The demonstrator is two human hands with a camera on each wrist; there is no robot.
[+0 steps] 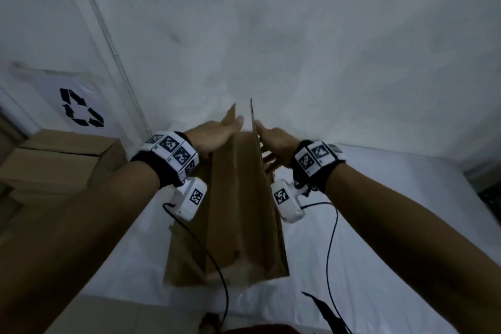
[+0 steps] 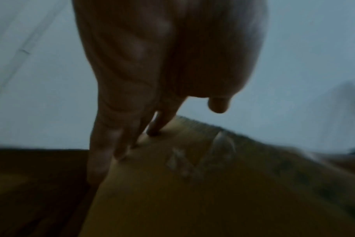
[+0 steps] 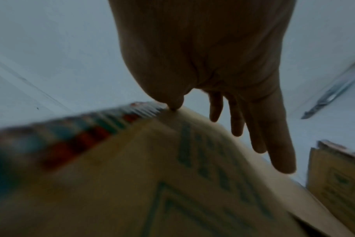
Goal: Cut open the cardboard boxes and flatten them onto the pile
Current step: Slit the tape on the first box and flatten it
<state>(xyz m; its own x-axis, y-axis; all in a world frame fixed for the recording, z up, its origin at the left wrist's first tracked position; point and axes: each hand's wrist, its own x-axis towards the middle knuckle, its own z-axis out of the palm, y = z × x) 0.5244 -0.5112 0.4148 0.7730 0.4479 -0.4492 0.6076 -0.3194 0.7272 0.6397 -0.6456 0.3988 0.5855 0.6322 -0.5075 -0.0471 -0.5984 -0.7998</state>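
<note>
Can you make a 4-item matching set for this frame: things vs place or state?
Things:
1. left hand
2. right hand
3. recycling sign
4. stacked boxes

Place or state:
A. on the wall, far left
B. fingers flat on the left panel of the upright box
C. thumb on the right panel's top edge
D. left of the white table

Pairs: 1-B, 2-C, 3-A, 4-D

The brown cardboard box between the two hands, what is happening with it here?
A person holds an opened brown cardboard box upright over a white-covered surface. The left hand presses flat, with straight fingers, against one upper panel. The right hand touches the opposite panel, thumb on its edge. The box is not yet flat. More brown boxes sit at the left, below a recycling sign.
</note>
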